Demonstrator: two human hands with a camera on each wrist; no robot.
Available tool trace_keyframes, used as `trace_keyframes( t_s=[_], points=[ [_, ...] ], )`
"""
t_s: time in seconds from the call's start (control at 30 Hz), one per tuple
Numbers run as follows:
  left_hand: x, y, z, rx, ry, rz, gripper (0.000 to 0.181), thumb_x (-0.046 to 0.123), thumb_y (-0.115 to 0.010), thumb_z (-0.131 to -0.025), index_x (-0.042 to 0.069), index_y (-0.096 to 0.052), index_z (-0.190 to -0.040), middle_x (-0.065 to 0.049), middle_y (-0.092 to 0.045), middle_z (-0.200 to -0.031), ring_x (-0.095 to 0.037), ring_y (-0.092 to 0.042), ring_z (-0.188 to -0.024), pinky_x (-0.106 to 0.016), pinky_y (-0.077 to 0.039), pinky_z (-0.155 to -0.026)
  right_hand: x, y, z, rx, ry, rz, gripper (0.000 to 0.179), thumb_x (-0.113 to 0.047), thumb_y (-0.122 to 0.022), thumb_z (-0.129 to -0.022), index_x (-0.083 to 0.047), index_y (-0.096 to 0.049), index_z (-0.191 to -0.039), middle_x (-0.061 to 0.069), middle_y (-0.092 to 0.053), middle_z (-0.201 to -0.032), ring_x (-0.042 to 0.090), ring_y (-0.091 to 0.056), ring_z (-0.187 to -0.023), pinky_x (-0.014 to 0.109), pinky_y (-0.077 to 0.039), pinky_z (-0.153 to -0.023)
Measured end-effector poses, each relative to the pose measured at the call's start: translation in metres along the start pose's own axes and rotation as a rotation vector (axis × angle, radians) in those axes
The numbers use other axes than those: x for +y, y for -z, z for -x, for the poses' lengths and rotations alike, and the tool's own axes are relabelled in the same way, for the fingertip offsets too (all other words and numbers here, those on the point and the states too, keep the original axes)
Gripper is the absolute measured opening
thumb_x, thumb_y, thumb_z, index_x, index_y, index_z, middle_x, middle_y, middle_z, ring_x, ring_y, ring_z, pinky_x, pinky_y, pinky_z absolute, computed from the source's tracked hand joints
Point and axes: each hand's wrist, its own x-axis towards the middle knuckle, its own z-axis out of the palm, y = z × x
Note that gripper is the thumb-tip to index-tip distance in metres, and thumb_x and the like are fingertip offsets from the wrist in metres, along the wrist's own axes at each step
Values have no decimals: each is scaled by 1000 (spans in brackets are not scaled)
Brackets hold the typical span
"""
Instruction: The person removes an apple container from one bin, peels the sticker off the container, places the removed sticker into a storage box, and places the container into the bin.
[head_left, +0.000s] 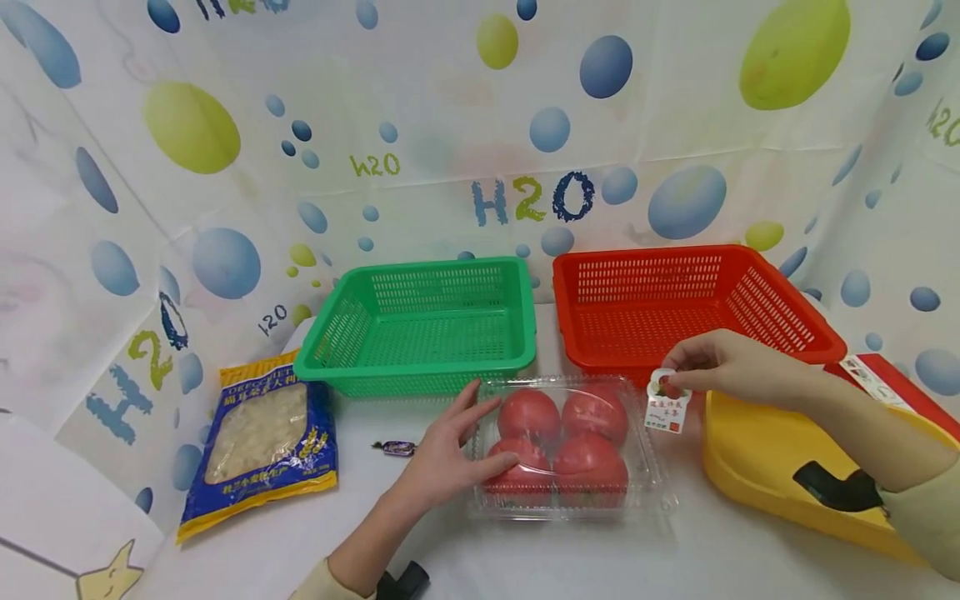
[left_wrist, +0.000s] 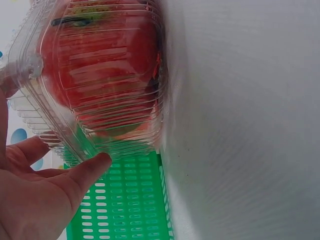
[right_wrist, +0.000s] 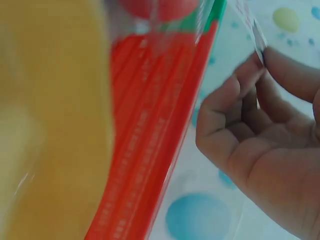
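Observation:
A clear plastic clamshell box (head_left: 648,500) of red, round fruit that look like apples (head_left: 529,414) stands on the white table. My left hand (head_left: 448,450) rests against its left side, fingers spread and fairly straight. In the left wrist view the thumb (left_wrist: 95,167) touches the ribbed plastic wall. My right hand (head_left: 723,367) pinches a small white card tag (head_left: 665,410) by its top, just right of the box. Red print and a fruit picture show on the tag. In the right wrist view the tag (right_wrist: 257,40) appears edge-on between thumb and finger.
Behind the box stand a green basket (head_left: 420,375) and a red basket (head_left: 600,358). A blue bag of pasta (head_left: 318,442) lies at left, with a small wrapped candy (head_left: 395,448) beside it. A yellow tray (head_left: 738,475) and a red packet (head_left: 888,379) are under and beside the right arm.

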Motion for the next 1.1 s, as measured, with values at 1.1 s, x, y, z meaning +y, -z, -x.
trace_keyframes(
  t_s=[1.1],
  points=[
    [-1, 1, 0, 4, -14, -23, 73, 37, -83, -83, 12, -56, -146, -14, -24, -164, -39, -30, -146, -55, -47, -102, 55, 27, 32, -8, -139, 312, 41, -19, -67, -98, 6, -63, -129, 11, -68, -117, 22, -62, -99, 32, -56, -77]
  ],
)
